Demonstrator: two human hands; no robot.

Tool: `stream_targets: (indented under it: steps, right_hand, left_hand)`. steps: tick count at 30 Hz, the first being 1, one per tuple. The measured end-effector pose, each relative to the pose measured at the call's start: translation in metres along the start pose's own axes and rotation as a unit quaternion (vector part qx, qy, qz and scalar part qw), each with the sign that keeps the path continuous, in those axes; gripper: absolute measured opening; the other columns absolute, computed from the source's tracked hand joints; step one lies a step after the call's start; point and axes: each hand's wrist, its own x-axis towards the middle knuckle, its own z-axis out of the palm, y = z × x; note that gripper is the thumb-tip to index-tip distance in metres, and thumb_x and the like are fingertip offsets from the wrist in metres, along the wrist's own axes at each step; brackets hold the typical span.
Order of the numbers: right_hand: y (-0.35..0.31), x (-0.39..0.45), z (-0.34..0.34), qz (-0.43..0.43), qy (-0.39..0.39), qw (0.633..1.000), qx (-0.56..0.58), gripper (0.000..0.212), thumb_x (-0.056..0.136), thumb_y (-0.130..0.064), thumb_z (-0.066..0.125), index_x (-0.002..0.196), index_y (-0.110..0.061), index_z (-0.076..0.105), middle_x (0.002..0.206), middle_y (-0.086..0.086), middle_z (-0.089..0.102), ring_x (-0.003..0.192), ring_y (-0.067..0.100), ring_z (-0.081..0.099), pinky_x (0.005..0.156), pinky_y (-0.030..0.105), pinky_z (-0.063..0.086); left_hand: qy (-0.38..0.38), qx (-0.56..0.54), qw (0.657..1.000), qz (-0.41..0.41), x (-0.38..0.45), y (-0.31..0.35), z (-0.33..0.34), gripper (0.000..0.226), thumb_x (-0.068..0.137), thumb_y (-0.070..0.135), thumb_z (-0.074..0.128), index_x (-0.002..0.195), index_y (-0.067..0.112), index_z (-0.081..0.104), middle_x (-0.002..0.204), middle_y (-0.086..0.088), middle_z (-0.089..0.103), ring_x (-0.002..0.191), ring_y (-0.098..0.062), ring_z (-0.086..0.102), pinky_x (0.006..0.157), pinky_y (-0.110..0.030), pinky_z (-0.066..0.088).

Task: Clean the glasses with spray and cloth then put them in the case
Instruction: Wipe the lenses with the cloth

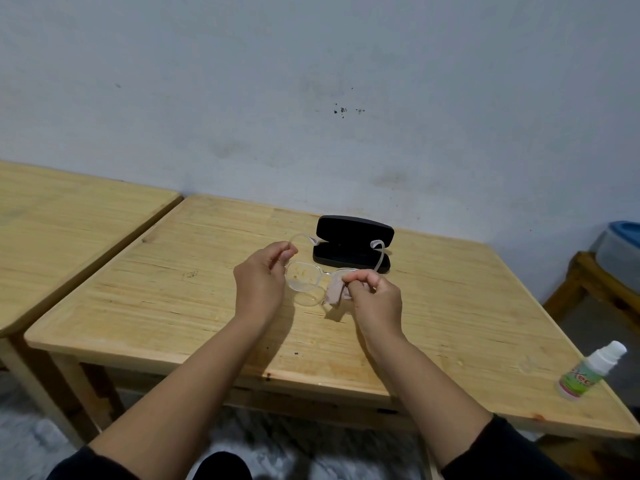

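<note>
Clear-framed glasses (306, 284) are held above the wooden table (173, 289), arms unfolded toward the wall. Yellowish specks show on the left lens. My left hand (261, 282) pinches the frame at its left corner. My right hand (375, 296) pinches a small pinkish cloth (334, 294) against the right lens, which the cloth and fingers mostly hide. Just behind the glasses, a black case (353, 244) lies open on the table. A white spray bottle (588, 370) with a green label stands at the table's near right corner, away from both hands.
A second wooden table (69, 216) stands close on the left with a narrow gap between. A grey-white wall rises behind. At the far right a wooden stand (595, 289) carries a grey tub with a blue lid (620, 251).
</note>
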Motion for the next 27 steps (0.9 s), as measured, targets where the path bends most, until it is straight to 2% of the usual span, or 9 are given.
stream_targets:
  steps: [4,7,9,12,15,19,23,25,27]
  right_hand:
    - [0.001,-0.005,-0.002,-0.008,-0.018,1.0,0.011,0.025,0.081,-0.018,0.06,0.071,-0.036,0.073,0.095,-0.002,0.071,0.089,0.019,0.067,0.079,0.04,0.056]
    - [0.002,-0.008,-0.006,-0.03,-0.031,0.999,0.016,0.007,0.075,-0.025,0.072,0.078,-0.032,0.073,0.091,-0.001,0.072,0.086,0.018,0.069,0.077,0.039,0.058]
    - [0.002,-0.008,-0.009,-0.039,-0.018,0.999,0.016,0.006,0.075,-0.024,0.074,0.079,-0.028,0.071,0.086,-0.001,0.072,0.083,0.018,0.069,0.074,0.036,0.058]
    - [0.001,-0.008,-0.011,-0.024,0.043,0.998,0.04,0.011,0.082,-0.015,0.068,0.077,-0.024,0.067,0.08,-0.004,0.069,0.078,0.017,0.067,0.066,0.029,0.054]
    - [0.001,-0.008,-0.011,-0.003,0.076,0.994,0.076,0.014,0.086,-0.013,0.065,0.079,-0.025,0.067,0.084,0.0,0.07,0.08,0.021,0.069,0.068,0.031,0.057]
    - [0.001,-0.009,-0.01,0.001,0.084,0.993,0.077,0.023,0.088,-0.012,0.062,0.077,-0.031,0.069,0.088,0.0,0.071,0.085,0.02,0.068,0.075,0.036,0.059]
    - [0.001,-0.011,-0.013,0.0,0.095,0.991,0.094,0.031,0.089,-0.008,0.054,0.078,-0.03,0.071,0.085,-0.007,0.071,0.081,0.012,0.065,0.068,0.023,0.054]
    - [0.0,-0.012,-0.015,0.001,0.095,0.991,0.098,0.028,0.089,-0.011,0.054,0.081,-0.032,0.071,0.086,-0.012,0.069,0.078,0.007,0.062,0.063,0.018,0.049]
    - [0.001,-0.013,-0.016,-0.001,0.084,0.991,0.099,0.022,0.087,-0.017,0.06,0.08,-0.036,0.069,0.088,-0.017,0.067,0.083,0.004,0.061,0.065,0.017,0.047]
  left_hand:
    - [-0.004,0.0,1.0,0.018,-0.001,0.002,0.001,0.016,0.09,0.012,0.057,0.093,0.018,0.071,0.087,0.006,0.07,0.081,-0.011,0.066,0.08,-0.022,0.051]
    - [-0.007,-0.002,0.999,0.035,-0.002,0.002,0.002,0.016,0.09,0.012,0.057,0.093,0.018,0.071,0.09,0.004,0.071,0.082,-0.01,0.066,0.082,-0.029,0.053]
    - [-0.012,-0.01,0.999,0.034,-0.002,0.002,0.002,0.016,0.09,0.012,0.057,0.092,0.019,0.072,0.088,0.005,0.071,0.084,-0.011,0.066,0.084,-0.035,0.054]
    - [-0.011,-0.017,1.0,0.024,-0.005,0.005,0.003,0.017,0.09,0.01,0.057,0.09,0.019,0.071,0.084,0.005,0.07,0.082,-0.015,0.067,0.084,-0.039,0.055]
    - [-0.012,-0.014,1.0,0.025,-0.009,0.006,0.004,0.017,0.089,0.01,0.056,0.092,0.018,0.072,0.084,0.004,0.07,0.082,-0.014,0.067,0.084,-0.038,0.055]
    - [-0.012,-0.002,0.999,0.037,-0.011,0.005,0.005,0.017,0.089,0.01,0.057,0.093,0.018,0.071,0.085,0.006,0.069,0.082,-0.012,0.067,0.083,-0.037,0.055]
    - [-0.017,0.0,0.998,0.058,-0.013,0.007,0.008,0.017,0.089,0.01,0.057,0.092,0.018,0.071,0.088,0.005,0.07,0.083,-0.012,0.067,0.083,-0.034,0.054]
    - [-0.017,-0.002,0.997,0.073,-0.014,0.007,0.01,0.018,0.088,0.008,0.057,0.093,0.018,0.072,0.089,0.006,0.07,0.083,-0.005,0.065,0.083,-0.031,0.054]
    - [-0.018,0.003,0.995,0.095,-0.014,0.007,0.012,0.018,0.087,0.005,0.058,0.092,0.017,0.072,0.088,0.007,0.069,0.081,0.006,0.062,0.082,-0.025,0.053]
